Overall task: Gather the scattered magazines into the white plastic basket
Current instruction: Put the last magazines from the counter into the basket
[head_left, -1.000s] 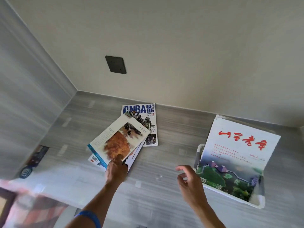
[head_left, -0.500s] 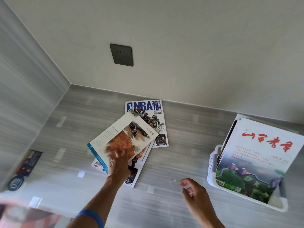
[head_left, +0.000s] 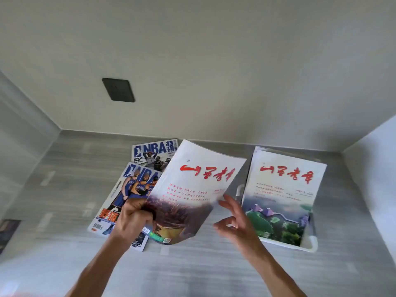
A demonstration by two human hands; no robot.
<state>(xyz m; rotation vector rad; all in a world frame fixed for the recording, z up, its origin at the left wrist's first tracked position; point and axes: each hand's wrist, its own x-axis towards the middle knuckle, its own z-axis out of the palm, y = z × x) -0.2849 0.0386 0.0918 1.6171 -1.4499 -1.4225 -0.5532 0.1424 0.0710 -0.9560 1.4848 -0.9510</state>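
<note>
So your left hand (head_left: 134,219) had the white magazine (head_left: 192,194) pinched at its lower left corner, lifted off the desk (head_left: 64,189) and tilted up, long axis running away from you. The white plastic basket (head_left: 311,245) sat just right of it by the desk's right edge, already holding a matching issue. Your right hand (head_left: 235,221) was nearer the basket, empty, fingers spread, hovering between the two. Two NBA magazines (head_left: 128,189) lay left, toward the back edge.

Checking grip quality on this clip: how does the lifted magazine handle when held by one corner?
Probably floppy: the magazine, pinched at its lower corner by the left hand, bows along its top edge. Likely light, since one hand lifts it. The glossy cover may be slippery.
</note>
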